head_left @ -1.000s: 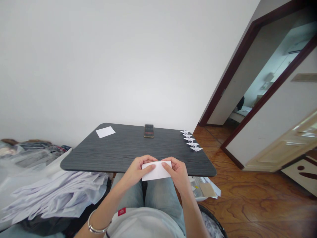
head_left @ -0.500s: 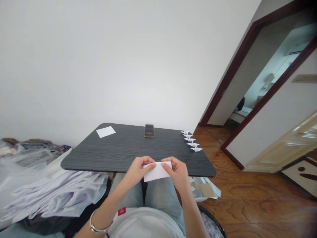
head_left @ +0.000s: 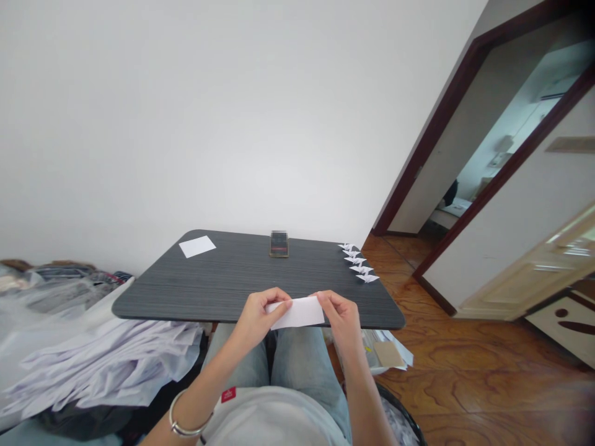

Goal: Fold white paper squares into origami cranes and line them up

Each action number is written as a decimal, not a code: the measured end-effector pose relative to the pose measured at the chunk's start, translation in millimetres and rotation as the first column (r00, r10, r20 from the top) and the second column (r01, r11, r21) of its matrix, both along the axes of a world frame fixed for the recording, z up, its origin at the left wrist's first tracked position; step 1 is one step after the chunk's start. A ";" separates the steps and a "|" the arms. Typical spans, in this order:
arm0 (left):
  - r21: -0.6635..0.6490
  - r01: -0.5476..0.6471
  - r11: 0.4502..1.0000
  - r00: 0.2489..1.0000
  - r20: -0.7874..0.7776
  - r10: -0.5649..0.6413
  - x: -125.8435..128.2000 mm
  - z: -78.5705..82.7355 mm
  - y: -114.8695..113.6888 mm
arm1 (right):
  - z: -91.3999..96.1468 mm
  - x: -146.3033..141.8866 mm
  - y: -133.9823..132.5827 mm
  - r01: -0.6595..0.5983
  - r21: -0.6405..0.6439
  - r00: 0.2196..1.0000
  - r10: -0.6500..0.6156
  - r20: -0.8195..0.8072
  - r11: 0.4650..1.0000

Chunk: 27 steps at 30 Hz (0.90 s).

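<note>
A white piece of paper (head_left: pixel 300 312), a narrow rectangle that looks folded, is held in the air at the table's front edge, above my lap. My left hand (head_left: pixel 263 316) pinches its left end between thumb and fingers. At the upper right corner, my right hand (head_left: pixel 339 313) grips it the same way. Along the right end of the dark table (head_left: pixel 223 279) stands a row of several folded paper cranes (head_left: pixel 357 260). A flat white sheet (head_left: pixel 198 246) lies at the table's far left.
A phone (head_left: pixel 279 244) leans on a stand at the table's back edge, near the wall. Left of the table is a heap of white cloth or paper (head_left: pixel 106 359). Below on the right are a box of papers (head_left: pixel 383 353) and a black-rimmed bin (head_left: pixel 402 415).
My right hand has slid outward to the paper's right end. The paper now looks narrower from top to bottom and sits slightly higher. My left hand has barely shifted.
</note>
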<state>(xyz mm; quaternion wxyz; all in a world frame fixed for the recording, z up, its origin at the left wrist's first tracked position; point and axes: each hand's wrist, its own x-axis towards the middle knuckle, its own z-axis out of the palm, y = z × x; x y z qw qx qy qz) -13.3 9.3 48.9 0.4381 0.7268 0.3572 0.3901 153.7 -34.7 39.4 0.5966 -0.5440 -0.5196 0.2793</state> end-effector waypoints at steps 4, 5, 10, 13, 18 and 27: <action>0.031 0.027 0.999 1.000 0.001 -0.027 1.6 0.6 -2.2 | -3.2 -1.4 1.5 0.007 0.001 1.000 -0.007 -0.026 1.000; 0.026 0.031 0.999 0.999 0.009 -0.031 1.9 0.5 -2.4 | -3.1 -1.9 1.2 0.015 0.011 0.999 -0.015 -0.029 1.000; -0.087 0.062 0.994 0.996 0.071 -0.056 4.8 -0.8 -2.4 | 1.7 -4.8 -3.3 0.027 0.027 1.000 -0.027 -0.001 0.999; -0.176 0.084 0.981 0.992 0.105 -0.066 7.0 -3.2 -1.7 | 2.0 -6.6 -4.0 0.045 0.045 0.999 -0.046 0.021 0.998; -0.280 0.137 0.950 0.982 0.161 -0.095 8.0 -6.7 -0.4 | -0.9 -8.6 -2.5 0.066 0.086 0.995 -0.071 0.067 0.994; -0.412 0.142 0.900 0.964 0.265 -0.031 5.6 -4.6 0.4 | -4.2 -10.4 0.0 0.015 0.031 0.955 -0.005 -0.297 0.999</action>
